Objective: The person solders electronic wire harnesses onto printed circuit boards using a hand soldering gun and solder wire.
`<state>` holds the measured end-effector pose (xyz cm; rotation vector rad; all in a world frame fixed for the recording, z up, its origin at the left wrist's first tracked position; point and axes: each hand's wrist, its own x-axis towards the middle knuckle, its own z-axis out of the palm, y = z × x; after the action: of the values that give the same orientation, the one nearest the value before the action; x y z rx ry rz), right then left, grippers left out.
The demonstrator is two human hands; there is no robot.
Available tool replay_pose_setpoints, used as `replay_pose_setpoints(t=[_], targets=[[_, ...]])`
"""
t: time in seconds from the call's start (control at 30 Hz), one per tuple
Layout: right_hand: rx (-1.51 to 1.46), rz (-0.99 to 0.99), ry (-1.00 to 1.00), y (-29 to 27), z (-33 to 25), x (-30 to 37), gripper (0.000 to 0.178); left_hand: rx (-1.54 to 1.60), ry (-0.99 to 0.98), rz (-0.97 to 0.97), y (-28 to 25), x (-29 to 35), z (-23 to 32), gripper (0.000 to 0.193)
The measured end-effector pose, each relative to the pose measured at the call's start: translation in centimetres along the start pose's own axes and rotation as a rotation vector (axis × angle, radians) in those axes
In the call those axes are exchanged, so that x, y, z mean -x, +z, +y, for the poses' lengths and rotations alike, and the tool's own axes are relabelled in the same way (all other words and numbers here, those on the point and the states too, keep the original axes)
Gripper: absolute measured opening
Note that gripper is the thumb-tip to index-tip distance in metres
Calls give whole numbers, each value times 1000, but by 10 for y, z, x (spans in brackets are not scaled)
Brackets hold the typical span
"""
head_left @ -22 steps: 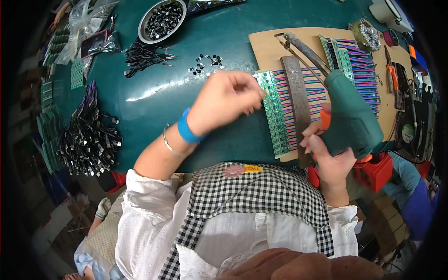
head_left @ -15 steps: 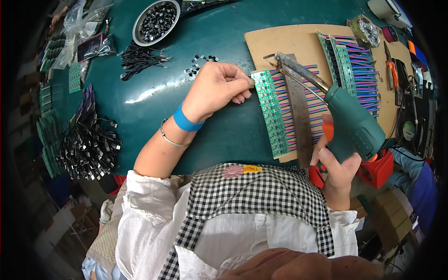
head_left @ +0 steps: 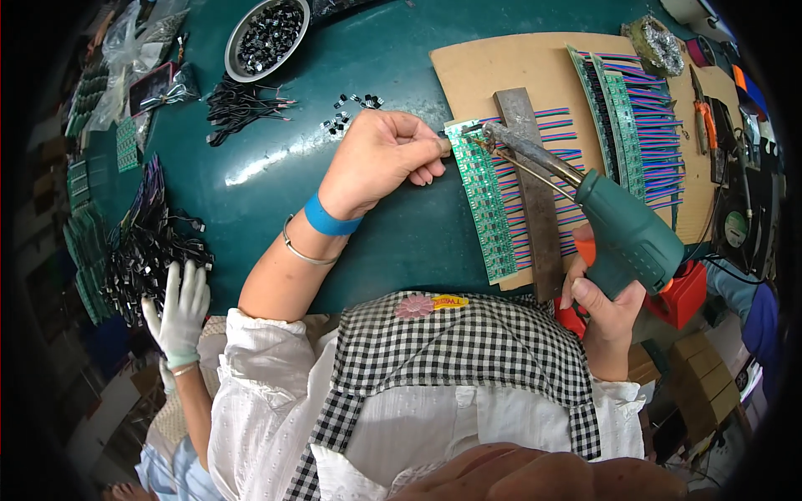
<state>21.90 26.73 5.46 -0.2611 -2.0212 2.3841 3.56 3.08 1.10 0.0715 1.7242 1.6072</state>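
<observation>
My right hand (head_left: 608, 309) grips a green pistol-shaped soldering gun (head_left: 631, 234). Its tip lies at the upper end of a green circuit board strip (head_left: 489, 217), over or touching it; I cannot tell which. At that end's left edge my left hand (head_left: 388, 154) is pinched closed on a small dark part, mostly hidden by the fingertips. Colored wires (head_left: 558, 136) run right from the strip, under a flat metal bar (head_left: 535, 200) that lies across them. Several small black connectors (head_left: 341, 122) lie loose beyond my left hand.
A cardboard sheet (head_left: 468, 71) lies under the work. More wired boards (head_left: 625, 125), a solder-wool holder (head_left: 653, 46) and pliers (head_left: 708, 125) are at right. A metal bowl of black parts (head_left: 267, 40) stands far left. A co-worker's gloved hand (head_left: 182, 313) reaches toward a cable bundle (head_left: 150, 250).
The soldering gun's tip has come down and left onto the board strip's upper end. My left hand stays pinched by the edge. A co-worker's gloved hand has moved up to the cable bundle.
</observation>
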Motion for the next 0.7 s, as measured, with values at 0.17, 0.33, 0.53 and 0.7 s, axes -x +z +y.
replay_pose_setpoints(t=[0.17,0.33,0.53,0.7], targets=[[-36,7,-10,5,1,-1,50,-8,8,5,0,0,-2,12],[-2,7,89,4,-1,0,46,-5,23,3,-1,0,-4,12],[44,21,137,0,6,1,55,-4,28,6,-2,-1,-4,12],[-16,19,68,10,-3,-7,45,4,29,5,-3,-1,-5,12]])
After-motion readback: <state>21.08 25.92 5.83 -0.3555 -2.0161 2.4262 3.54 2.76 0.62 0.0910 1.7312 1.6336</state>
